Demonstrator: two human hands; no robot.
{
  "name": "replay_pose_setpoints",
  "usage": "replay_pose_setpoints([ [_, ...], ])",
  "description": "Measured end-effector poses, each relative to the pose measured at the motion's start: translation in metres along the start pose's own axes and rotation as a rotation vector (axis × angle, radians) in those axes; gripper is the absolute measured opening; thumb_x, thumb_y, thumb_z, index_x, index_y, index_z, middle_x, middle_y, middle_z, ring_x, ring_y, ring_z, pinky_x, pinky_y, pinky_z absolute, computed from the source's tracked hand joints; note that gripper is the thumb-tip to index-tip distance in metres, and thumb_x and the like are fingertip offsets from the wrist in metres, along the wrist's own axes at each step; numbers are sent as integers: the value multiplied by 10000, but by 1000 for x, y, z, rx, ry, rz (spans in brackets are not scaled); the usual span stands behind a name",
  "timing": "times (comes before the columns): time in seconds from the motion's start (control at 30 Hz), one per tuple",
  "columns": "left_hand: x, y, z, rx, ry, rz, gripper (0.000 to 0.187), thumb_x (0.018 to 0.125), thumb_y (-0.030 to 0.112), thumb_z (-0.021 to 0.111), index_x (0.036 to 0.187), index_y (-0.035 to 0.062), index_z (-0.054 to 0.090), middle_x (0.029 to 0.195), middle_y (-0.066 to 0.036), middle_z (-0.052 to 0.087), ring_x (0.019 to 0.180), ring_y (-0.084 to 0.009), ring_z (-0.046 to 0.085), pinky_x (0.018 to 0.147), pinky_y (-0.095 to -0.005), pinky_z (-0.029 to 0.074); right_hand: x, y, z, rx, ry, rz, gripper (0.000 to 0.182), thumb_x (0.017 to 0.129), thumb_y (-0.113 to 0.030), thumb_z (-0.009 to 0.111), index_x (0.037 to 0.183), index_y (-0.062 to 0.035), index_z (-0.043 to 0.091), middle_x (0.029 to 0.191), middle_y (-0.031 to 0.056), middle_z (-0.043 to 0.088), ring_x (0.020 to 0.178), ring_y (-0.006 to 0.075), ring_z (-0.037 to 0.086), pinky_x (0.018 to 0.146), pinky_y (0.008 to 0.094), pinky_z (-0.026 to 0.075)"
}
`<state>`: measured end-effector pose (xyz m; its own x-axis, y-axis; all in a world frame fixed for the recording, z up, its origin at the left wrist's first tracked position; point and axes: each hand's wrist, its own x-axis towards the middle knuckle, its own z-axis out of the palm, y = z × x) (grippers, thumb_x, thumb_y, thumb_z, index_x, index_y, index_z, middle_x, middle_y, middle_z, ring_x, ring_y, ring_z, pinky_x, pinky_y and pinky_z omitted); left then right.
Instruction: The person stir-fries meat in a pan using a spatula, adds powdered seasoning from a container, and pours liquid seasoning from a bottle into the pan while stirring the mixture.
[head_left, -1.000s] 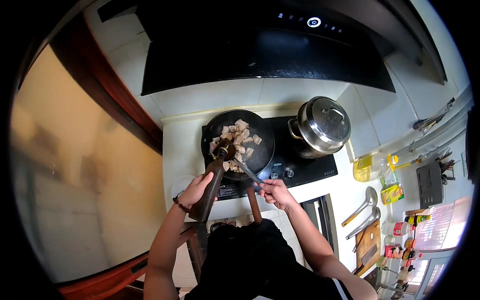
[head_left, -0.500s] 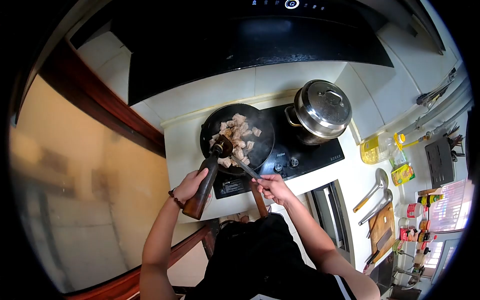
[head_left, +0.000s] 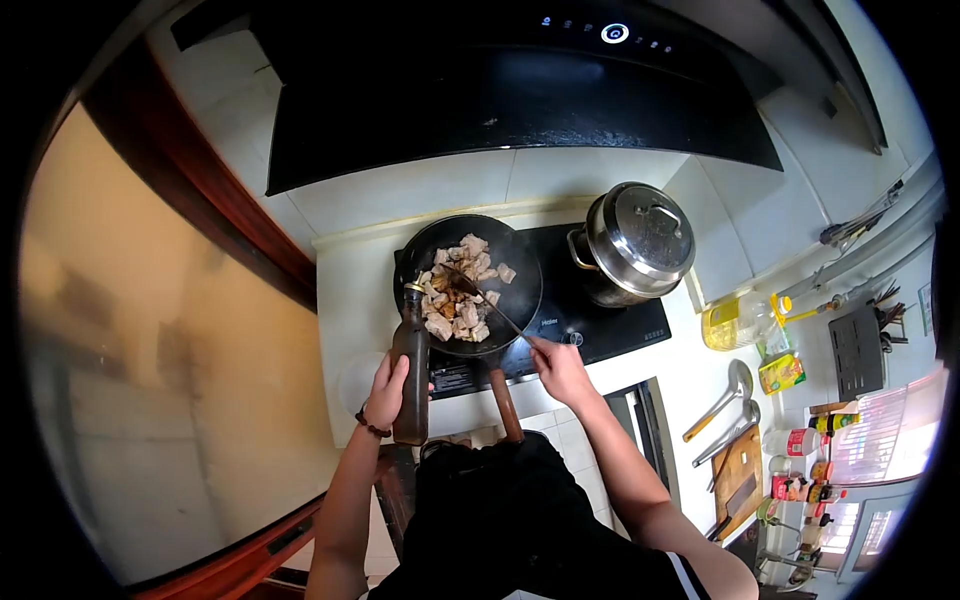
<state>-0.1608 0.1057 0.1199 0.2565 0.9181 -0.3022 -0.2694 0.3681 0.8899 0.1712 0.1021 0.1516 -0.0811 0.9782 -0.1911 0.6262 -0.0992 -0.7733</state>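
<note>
My left hand (head_left: 386, 392) is wrapped round a dark brown bottle (head_left: 411, 375), whose neck is at the near left rim of the black pan (head_left: 525, 290). Pale meat chunks (head_left: 468, 318) lie in the pan, some stained brown. My right hand (head_left: 560, 368) grips the handle of a spatula (head_left: 503, 318), and its dark head is among the meat. Toward my body points the pan's wooden handle (head_left: 505, 405), which neither hand holds.
A lidded steel pot (head_left: 640, 245) stands on the right of the black stove (head_left: 625, 325). Farther right are an oil jug (head_left: 735, 322), ladles (head_left: 718, 402), a cutting board (head_left: 738, 478) with a knife, and jars. A range hood (head_left: 520, 100) hangs above.
The bottle has tipped more upright and its neck has moved left, off the meat. The spatula head has shifted slightly up in the pan, and more brown shows on the meat.
</note>
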Motion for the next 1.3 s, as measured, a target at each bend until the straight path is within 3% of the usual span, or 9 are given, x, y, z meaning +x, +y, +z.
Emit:
replay_pose_setpoints([
  [0.07, -5, -8, 1, -5, -4, 48, 351, 1104, 326, 483, 1328, 56, 467, 1025, -79, 633, 795, -186, 710, 658, -323, 604, 1, -1, -7, -284, 195, -268, 301, 940, -51, 598, 1230, -16, 675, 911, 261, 697, 833, 436, 678, 750, 479, 559],
  [0.27, -14, -18, 17, -53, -76, 334, 434, 1071, 213, 563, 1423, 28, 389, 1219, -100, 602, 1018, -216, 679, 890, -350, 557, -6, -2, -18, -372, 255, -263, 267, 932, -54, 609, 1181, -23, 699, 823, 222, 687, 769, 391, 678, 719, 473, 544],
  [0.37, -19, -16, 39, -71, -104, 372, 518, 1053, 217, 597, 1462, 25, 344, 1256, -115, 592, 1087, -231, 660, 949, -366, 535, -10, 4, -21, 194, 63, 111, 242, 993, -140, 620, 827, 23, 689, 551, 63, 516, 538, 140, 534, 536, 324, 424],
  [0.53, -17, -13, 92, -16, -162, 433, 684, 1003, 227, 680, 1512, 29, 267, 1354, -139, 556, 1208, -254, 609, 1058, -389, 468, -40, 18, -43, 1168, -148, 450, 209, 1059, -64, 486, 1176, 38, 626, 743, 45, 600, 458, 36, 338, 405, 217, 230],
  [0.77, -40, -56, 173, 184, -141, 465, 801, 974, 129, 699, 1560, 18, 165, 1444, -143, 488, 1269, -227, 520, 1066, -352, 423, -50, 55, -120, 1073, -333, 349, 229, 1062, -118, 534, 1171, 52, 643, 719, 43, 596, 466, 27, 380, 395, 203, 240],
  [0.97, -50, -126, 280, 254, -38, 434, 728, 907, -1, 719, 1482, 11, 272, 1381, -140, 479, 1278, -248, 497, 1108, -373, 390, -59, 92, -241, 986, -401, 224, 238, 1066, -127, 529, 1149, 60, 650, 696, 53, 603, 462, 39, 389, 398, 215, 269],
  [1.1, -19, -234, 342, 316, 6, 328, 743, 857, 41, 810, 1434, -29, 348, 1373, -156, 509, 1286, -258, 510, 1104, -380, 404, -79, 107, -305, 943, -472, 217, 221, 1062, -116, 533, 1135, 47, 662, 696, 39, 585, 471, 31, 373, 408, 208, 249],
  [1.2, 13, -236, 442, 513, -21, 217, 739, 839, 62, 836, 1405, -55, 377, 1349, -203, 545, 1194, -285, 588, 1055, -388, 447, -91, 122, -327, 951, -498, 198, 219, 1054, -116, 545, 1121, 52, 669, 693, 45, 588, 480, 30, 377, 414, 206, 250],
  [1.3, 70, -288, 506, 595, -247, 469, 558, 881, 90, 773, 1340, -20, 477, 1259, -165, 619, 1215, -286, 571, 989, -422, 462, -104, 133, -335, 917, -436, 162, 221, 1051, -135, 558, 1071, 41, 690, 684, 60, 614, 495, 45, 417, 425, 212, 271],
])
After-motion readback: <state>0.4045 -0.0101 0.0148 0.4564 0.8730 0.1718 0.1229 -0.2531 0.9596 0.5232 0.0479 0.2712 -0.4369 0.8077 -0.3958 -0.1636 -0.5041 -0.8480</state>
